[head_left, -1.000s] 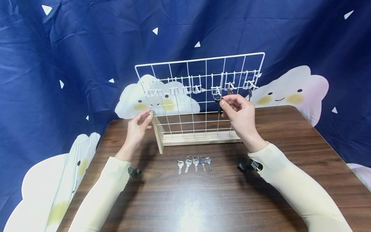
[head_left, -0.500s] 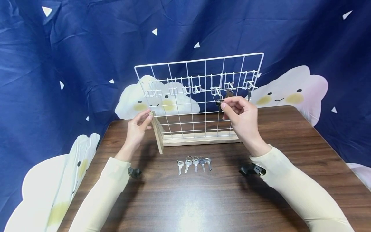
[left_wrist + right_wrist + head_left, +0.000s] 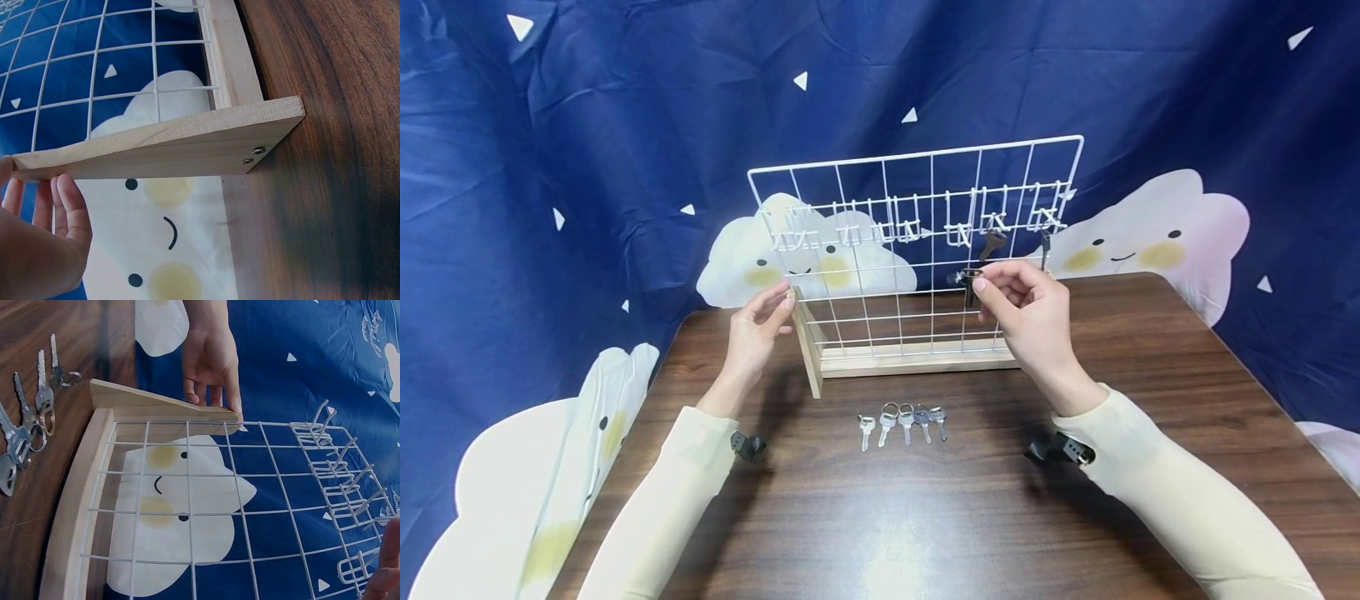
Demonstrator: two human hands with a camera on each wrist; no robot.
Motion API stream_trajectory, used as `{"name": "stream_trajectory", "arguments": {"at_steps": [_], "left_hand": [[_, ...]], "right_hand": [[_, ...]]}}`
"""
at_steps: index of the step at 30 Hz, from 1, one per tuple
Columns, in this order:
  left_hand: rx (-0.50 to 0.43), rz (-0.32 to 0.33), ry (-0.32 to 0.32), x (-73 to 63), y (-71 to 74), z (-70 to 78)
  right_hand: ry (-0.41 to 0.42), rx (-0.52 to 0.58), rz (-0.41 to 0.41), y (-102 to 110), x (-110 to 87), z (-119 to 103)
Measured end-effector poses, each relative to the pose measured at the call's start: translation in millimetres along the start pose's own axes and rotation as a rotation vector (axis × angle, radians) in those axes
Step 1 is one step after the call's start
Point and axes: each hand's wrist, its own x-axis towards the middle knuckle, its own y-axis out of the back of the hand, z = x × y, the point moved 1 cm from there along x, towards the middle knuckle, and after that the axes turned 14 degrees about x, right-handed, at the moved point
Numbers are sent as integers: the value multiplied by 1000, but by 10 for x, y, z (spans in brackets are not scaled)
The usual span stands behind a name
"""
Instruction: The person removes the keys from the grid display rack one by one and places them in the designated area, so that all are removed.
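My right hand (image 3: 1033, 312) pinches a dark key (image 3: 968, 292) by its head, its ring tipped toward the left. The key is in front of the wire grid, below a bare white hook (image 3: 958, 235). Only fingers (image 3: 382, 575) of that hand show at the right wrist view's edge, and the key is out of sight there. My left hand (image 3: 752, 329) holds the upper end of the rack's wooden side panel (image 3: 156, 147) between thumb and fingers. Two more dark keys, a nearer one (image 3: 993, 243) and an outer one (image 3: 1046, 248), hang at the grid's right.
Several silver keys (image 3: 906, 423) with rings lie in a row on the brown table (image 3: 820, 517) before the rack's wooden base (image 3: 917, 360). Bare white hooks (image 3: 850, 236) line the left half of the grid. A blue cloud-patterned curtain (image 3: 700, 100) hangs behind.
My right hand has moved down and slightly right, and the key's ring has come off its hook. My left hand has stayed on the side panel.
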Motion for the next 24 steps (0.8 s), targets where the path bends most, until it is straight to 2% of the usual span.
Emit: {"name": "stream_trajectory", "arguments": {"at_steps": [10,24], "left_hand": [[9,-7,-8,13,6,-18],[13,2,-14,7,10,-19]], "right_hand": [[-102,-17,0,54,-137,130],[-194,-130,-94,157,-311,363]]}}
